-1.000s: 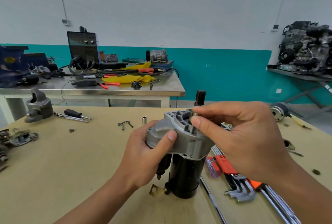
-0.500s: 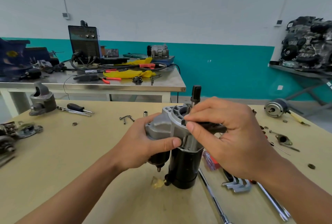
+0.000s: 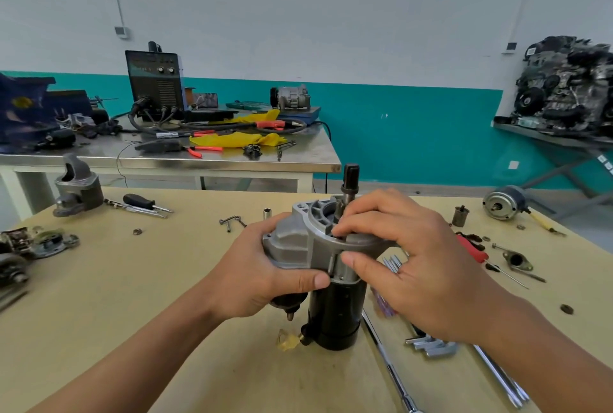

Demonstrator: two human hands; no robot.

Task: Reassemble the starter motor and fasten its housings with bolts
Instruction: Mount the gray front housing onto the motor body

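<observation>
The starter motor (image 3: pixel 333 313) stands upright on the wooden bench, black body below and grey aluminium front housing (image 3: pixel 298 243) on top. Its splined shaft (image 3: pixel 350 178) sticks up above the housing. My left hand (image 3: pixel 262 276) grips the housing's left side, thumb across the front. My right hand (image 3: pixel 411 263) curls over the right side of the housing, fingertips at its top opening and thumb against the front edge. Whether those fingers pinch a small part is hidden.
A nose housing (image 3: pixel 78 190) and screwdriver (image 3: pixel 146 203) lie far left, loose bolts (image 3: pixel 230 222) and a socket (image 3: pixel 267 213) behind the motor. Hex keys (image 3: pixel 431 344), a long wrench bar (image 3: pixel 388 366) and red-handled tools (image 3: pixel 472 248) lie right. A small motor (image 3: pixel 502 202) sits far right. A steel table (image 3: pixel 172 160) stands behind.
My right hand has come down from the top of the housing onto its right side, thumb now on the front edge. My left hand keeps its grip. The view has tilted up slightly.
</observation>
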